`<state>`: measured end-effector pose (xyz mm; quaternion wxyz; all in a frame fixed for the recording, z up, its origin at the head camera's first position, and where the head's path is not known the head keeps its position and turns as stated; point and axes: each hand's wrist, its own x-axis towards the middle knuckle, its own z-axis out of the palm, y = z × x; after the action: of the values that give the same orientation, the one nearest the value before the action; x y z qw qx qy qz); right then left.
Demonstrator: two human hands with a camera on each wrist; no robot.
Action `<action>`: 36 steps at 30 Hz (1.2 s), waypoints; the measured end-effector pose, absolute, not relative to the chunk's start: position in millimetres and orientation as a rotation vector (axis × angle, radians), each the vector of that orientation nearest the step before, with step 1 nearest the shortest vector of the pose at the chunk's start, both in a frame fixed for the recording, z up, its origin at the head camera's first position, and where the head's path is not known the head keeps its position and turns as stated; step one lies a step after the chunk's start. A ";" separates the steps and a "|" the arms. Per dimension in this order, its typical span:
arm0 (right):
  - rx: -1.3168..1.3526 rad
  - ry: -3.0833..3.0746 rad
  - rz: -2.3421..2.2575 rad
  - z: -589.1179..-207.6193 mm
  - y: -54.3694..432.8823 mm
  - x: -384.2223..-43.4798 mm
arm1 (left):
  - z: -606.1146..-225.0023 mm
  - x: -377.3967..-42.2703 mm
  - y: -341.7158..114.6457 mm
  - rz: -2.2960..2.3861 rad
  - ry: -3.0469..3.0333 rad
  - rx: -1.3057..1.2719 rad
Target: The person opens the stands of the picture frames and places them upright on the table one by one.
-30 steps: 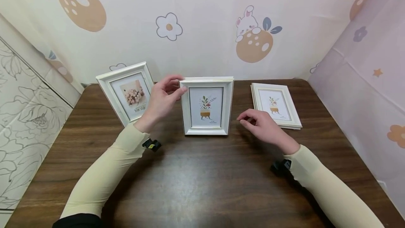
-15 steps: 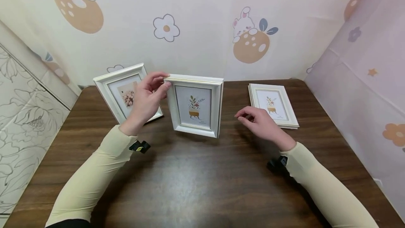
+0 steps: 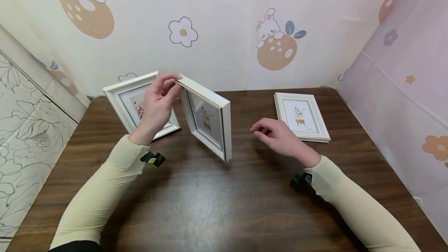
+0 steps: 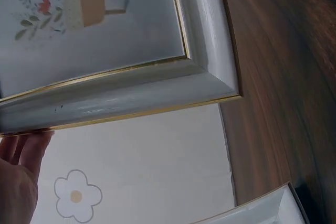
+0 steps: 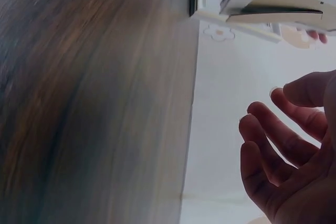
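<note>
the right hand (image 3: 278, 137), loosely curled, holds nothing; the left hand (image 3: 157, 104) pinches a white rectangular picture frame (image 3: 206, 118) at its upper left corner, over the brown wood-grain table (image 3: 210, 205). likely light, stiff, perhaps fragile-fronted, best gripped by its edges.

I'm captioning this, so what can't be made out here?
Head: part of the standing frame, behind the left hand.
Head: tiny marks in the flat frame, too small to read.
Left wrist: one end of the held frame, cut by the left edge.
Right wrist: part of the right hand, cut by the right edge.
</note>
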<state>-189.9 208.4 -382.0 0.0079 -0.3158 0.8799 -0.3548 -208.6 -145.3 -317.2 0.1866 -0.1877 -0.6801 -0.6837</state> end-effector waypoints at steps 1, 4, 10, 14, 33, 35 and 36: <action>-0.994 2.746 -1.109 -381.8 206.4 -188.9 | -317.4 -209.4 -145.1 -1.947 -1.898 -0.542; -1.027 2.733 -1.100 -383.8 200.6 -185.7 | -317.7 -211.7 -144.7 -2.027 -1.841 -0.585; -1.078 2.688 -1.092 -390.0 190.0 -178.6 | -319.2 -214.3 -143.6 -2.171 -1.749 -0.645; -1.134 2.664 -1.123 -393.1 182.3 -173.9 | -321.3 -216.2 -141.4 -2.303 -1.648 -0.706; -1.414 2.677 -1.414 -387.6 143.1 -164.3 | -331.3 -221.6 -128.6 -2.487 -1.426 -0.839; -1.411 2.673 -1.434 -385.8 139.5 -164.5 | -331.7 -221.5 -127.9 -2.487 -1.430 -0.848; -1.406 2.667 -1.448 -384.7 137.8 -164.5 | -331.5 -221.2 -127.5 -2.488 -1.433 -0.849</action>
<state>-164.5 137.8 -384.7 -0.1012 -0.4182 0.7933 -0.4308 -221.2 -127.5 -331.5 0.0735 -0.2826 -0.4774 -0.8287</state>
